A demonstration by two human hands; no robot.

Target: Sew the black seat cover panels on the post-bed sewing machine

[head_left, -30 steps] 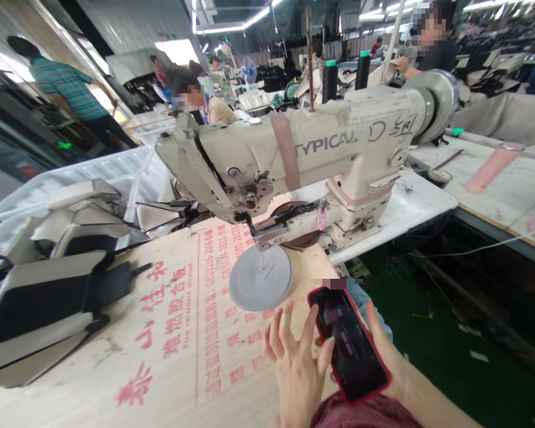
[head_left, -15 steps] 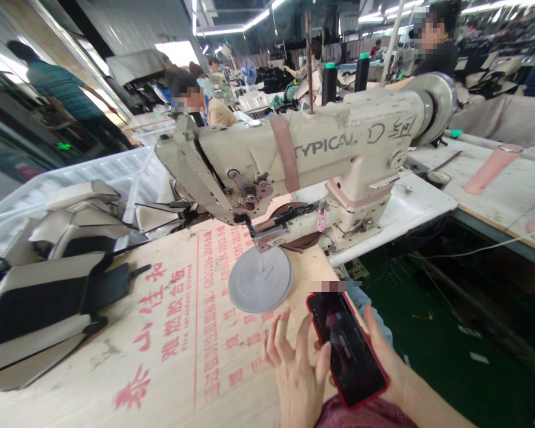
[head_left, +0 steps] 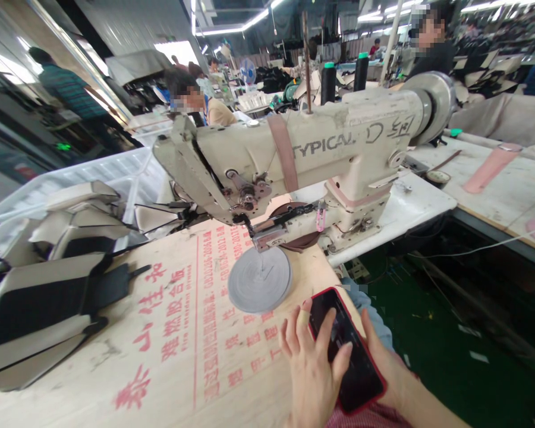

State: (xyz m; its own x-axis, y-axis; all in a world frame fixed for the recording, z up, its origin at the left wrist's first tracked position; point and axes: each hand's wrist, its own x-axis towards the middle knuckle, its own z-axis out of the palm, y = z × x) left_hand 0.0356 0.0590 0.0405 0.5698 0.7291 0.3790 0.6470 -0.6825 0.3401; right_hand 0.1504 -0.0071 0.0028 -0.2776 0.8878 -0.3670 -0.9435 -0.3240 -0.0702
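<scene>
A smartphone [head_left: 354, 371] in a red case lies tilted in my right hand [head_left: 386, 362], whose thumb runs along the phone's right edge. The other fingers of that hand are hidden beneath it. My left hand [head_left: 312, 368] is over the phone's left side, back upward, fingers apart. Its index finger and thumb are over the dark screen; whether they touch the glass I cannot tell. Just beyond the hands, a flat grey coil of tape [head_left: 259, 279] rests on the plywood board [head_left: 160, 356] under the arm of a sewing machine [head_left: 294, 154].
Beige and black sewn pieces [head_left: 40, 303] are heaped at the left, by a white plastic crate [head_left: 93, 172]. A brown coil [head_left: 301, 238] lies behind the machine's lower arm. Black thread cones [head_left: 329, 83] stand behind the machine. Several people are in the background.
My left hand has moved right, bringing its index finger and thumb farther over the phone screen. My right hand still holds the phone. The person at far left has shifted slightly right.
</scene>
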